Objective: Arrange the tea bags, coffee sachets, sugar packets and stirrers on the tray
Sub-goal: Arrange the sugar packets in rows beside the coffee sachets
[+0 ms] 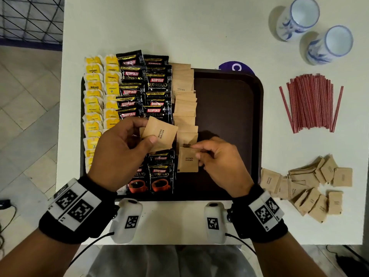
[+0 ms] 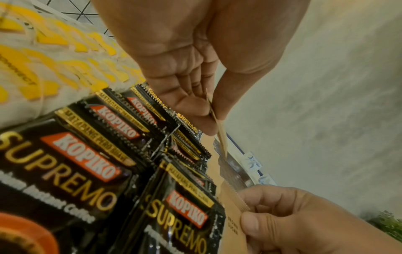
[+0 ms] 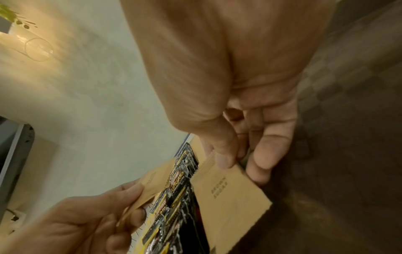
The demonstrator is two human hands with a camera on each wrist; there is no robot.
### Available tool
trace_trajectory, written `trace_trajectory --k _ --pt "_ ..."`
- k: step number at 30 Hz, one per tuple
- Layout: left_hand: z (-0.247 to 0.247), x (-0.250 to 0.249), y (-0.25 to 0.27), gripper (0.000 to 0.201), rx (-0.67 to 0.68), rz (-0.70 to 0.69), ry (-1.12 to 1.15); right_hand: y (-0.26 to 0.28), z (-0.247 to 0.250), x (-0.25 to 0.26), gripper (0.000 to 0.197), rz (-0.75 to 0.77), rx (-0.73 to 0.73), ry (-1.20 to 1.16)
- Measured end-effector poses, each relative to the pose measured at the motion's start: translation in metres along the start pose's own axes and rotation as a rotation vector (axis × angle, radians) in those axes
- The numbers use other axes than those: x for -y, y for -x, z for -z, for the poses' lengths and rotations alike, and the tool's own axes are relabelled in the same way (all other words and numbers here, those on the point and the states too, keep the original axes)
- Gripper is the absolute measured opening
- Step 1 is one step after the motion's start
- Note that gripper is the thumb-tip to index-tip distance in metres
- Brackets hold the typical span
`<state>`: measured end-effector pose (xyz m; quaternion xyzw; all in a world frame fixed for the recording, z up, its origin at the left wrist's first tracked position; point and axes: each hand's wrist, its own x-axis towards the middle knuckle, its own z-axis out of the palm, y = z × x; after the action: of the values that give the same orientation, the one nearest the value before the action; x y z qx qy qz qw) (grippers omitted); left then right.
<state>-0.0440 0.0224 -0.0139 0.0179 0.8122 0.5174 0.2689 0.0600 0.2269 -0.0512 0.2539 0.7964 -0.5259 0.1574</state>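
Observation:
A dark brown tray point(image 1: 229, 92) holds rows of yellow tea bags point(image 1: 93, 100), black Kopiko coffee sachets point(image 1: 157, 84) and a column of brown sugar packets point(image 1: 184, 108). My left hand point(image 1: 139, 136) holds a small stack of brown sugar packets point(image 1: 159, 134) above the coffee sachets, thumb on top. My right hand point(image 1: 199, 151) pinches one sugar packet point(image 1: 187, 159) at its upper right corner, at the near end of the sugar column. The right wrist view shows that packet point(image 3: 230, 190) between thumb and fingers. The left wrist view shows the held stack point(image 2: 219, 130) edge-on.
Red stirrers point(image 1: 311, 101) lie in a heap on the white table right of the tray. Loose sugar packets point(image 1: 307, 186) are piled at the near right. Two blue-and-white cups point(image 1: 315, 31) stand at the far right. The tray's right half is bare.

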Motion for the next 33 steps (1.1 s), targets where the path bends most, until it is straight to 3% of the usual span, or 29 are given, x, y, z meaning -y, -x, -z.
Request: trace_trajectory --k 5,15,19,24,33 --pt "0.0 0.003 0.0 0.029 0.007 0.005 0.007 0.0 -0.003 0.003 0.019 0.022 -0.04 0.071" --pt "-0.001 0.0 0.002 0.029 0.021 -0.006 0.021 -0.001 -0.004 0.007 0.013 -0.088 -0.095 0.012" --pt "-0.001 0.0 0.002 0.03 0.017 -0.014 0.023 -0.004 -0.003 0.009 0.023 -0.144 -0.131 -0.001" --pt "-0.001 0.001 0.003 0.03 0.019 -0.013 0.028 -0.006 -0.005 0.016 0.021 -0.185 -0.102 -0.036" --pt "0.002 0.006 0.004 0.029 0.008 0.006 0.013 -0.016 0.002 0.014 0.027 -0.155 -0.164 0.017"
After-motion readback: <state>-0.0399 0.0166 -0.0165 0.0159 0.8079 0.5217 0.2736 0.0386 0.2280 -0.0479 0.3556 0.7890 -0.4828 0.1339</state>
